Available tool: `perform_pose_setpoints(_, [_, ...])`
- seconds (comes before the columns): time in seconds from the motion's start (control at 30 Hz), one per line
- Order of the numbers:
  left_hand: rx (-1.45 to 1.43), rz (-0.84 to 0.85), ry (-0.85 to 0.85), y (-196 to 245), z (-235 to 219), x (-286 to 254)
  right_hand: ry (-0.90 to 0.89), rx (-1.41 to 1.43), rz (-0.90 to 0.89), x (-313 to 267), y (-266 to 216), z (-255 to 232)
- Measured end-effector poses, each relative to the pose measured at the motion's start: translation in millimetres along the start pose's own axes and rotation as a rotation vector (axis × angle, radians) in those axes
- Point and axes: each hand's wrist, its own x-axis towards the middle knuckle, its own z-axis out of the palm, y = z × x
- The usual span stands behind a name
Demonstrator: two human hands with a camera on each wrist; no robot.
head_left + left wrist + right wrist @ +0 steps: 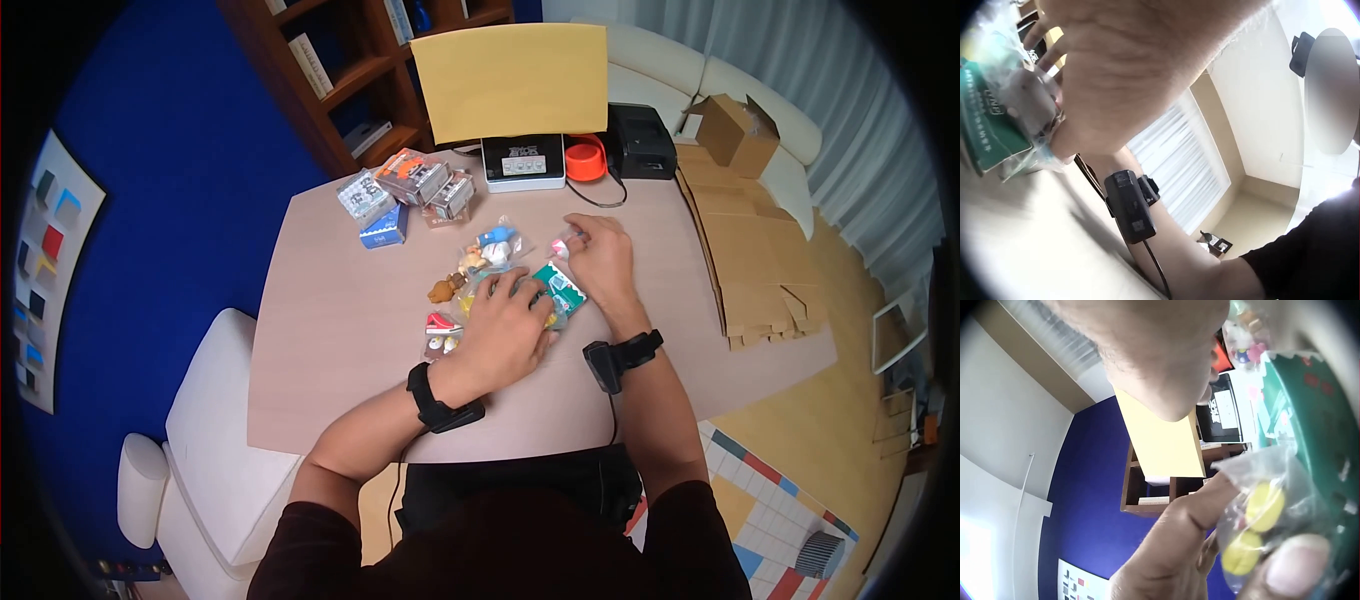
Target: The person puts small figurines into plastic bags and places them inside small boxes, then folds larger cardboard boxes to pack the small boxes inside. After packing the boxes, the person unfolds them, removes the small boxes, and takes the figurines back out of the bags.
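Note:
My left hand reaches over a cluster of small bagged toys. A clear bag with yellow pieces sits between its thumb and fingers. My right hand, further right, pinches a small clear bag with a pink-and-white figure; that figure's bag appears beyond the hand in the right wrist view. A green packet lies between the two hands, its lettered side showing in the left wrist view. Brown figure pieces and a red-and-white piece are left of my left hand.
Boxed toys are piled at the back left on a blue box. Behind the work stand a black-and-white device, a yellow panel, a red round object and a black machine. Flattened cardboard covers the right side.

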Motion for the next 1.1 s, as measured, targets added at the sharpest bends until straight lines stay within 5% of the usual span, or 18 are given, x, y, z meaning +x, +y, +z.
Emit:
perform_pose_setpoints(0.17, [-0.395,-0.190,0.117,-27,-20,9,-0.288,0.388,0.150,0,-5,-6])
perform_pose_setpoints(0.23, [-1.251,-0.487,0.176,-42,-28,13,-0.398,0.621,0.155,2,-6,-8])
perform_pose_setpoints(0.27, [-1.245,-0.486,0.182,-46,-32,15,-0.399,0.624,0.148,3,-9,-9])
perform_pose_setpoints(0.33, [-1.725,-0.599,0.333,-52,-41,19,-0.453,0.798,0.226,3,-17,-12])
perform_pose_setpoints(0.37, [-1.719,-0.595,0.340,-57,-43,20,-0.455,0.802,0.217,2,-17,-11])
perform_pose_setpoints(0.43, [-1.920,-0.592,0.324,-68,-43,20,-0.497,0.343,0.113,1,-15,-10])
perform_pose_setpoints(0.53, [-1.796,-0.606,0.467,-84,-36,18,-0.738,0.122,0.040,3,-11,-16])
perform_pose_setpoints(0.63, [-1.556,-0.472,0.601,-89,-13,20,-0.747,-0.010,-0.058,-8,-2,-12])
perform_pose_setpoints(0.73, [-1.211,-0.428,0.444,-88,-2,22,-0.810,-0.017,-0.019,-3,-6,-12])
perform_pose_setpoints(0.83, [-1.379,-0.571,0.356,-79,-3,25,-0.746,0.080,0.045,-2,-7,-10])
perform_pose_setpoints(0.97, [-1.545,-0.547,0.408,-82,6,27,-0.738,0.143,0.119,-3,-10,-11])
perform_pose_setpoints(1.03, [-0.936,-0.578,0.641,-76,7,27,-0.732,0.110,0.092,-6,-4,-8])
perform_pose_setpoints(1.07, [-0.939,-0.572,0.634,-69,-2,26,-0.725,0.110,0.099,-6,-1,-10])
perform_pose_setpoints(1.1, [-0.577,-0.336,0.673,-61,-13,20,-0.799,0.184,0.037,-5,5,-15])
